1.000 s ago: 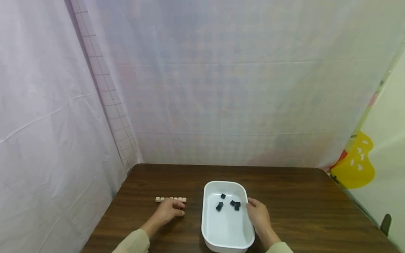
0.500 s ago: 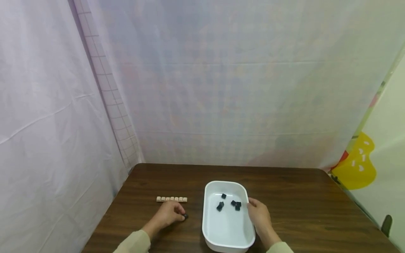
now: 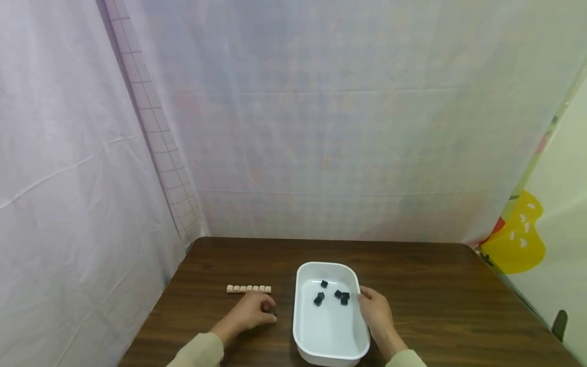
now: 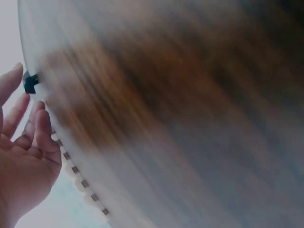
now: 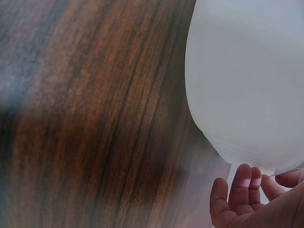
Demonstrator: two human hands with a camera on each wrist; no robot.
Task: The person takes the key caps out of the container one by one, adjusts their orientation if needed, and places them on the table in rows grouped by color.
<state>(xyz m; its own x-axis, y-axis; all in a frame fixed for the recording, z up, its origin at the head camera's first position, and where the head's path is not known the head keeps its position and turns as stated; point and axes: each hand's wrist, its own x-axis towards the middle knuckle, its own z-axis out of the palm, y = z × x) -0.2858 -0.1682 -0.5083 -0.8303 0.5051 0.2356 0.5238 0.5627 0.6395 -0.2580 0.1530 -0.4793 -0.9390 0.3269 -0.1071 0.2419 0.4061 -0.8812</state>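
Although it looks light, the white plastic bin (image 3: 327,329) on the wood-grain table (image 3: 422,275) should be stiff, and best held by its rim at three o'clock, where the right hand (image 3: 377,313) grips it. At the bin's nine o'clock, the left hand (image 3: 247,312) pinches with thumb and finger. A row of cream keycaps (image 3: 249,289) lies at ten; loose black keycaps (image 3: 344,301) sit inside, towards twelve. The pinched black keycap (image 4: 31,84) is probably hard, slick and nearly weightless, best taken by opposite sides.
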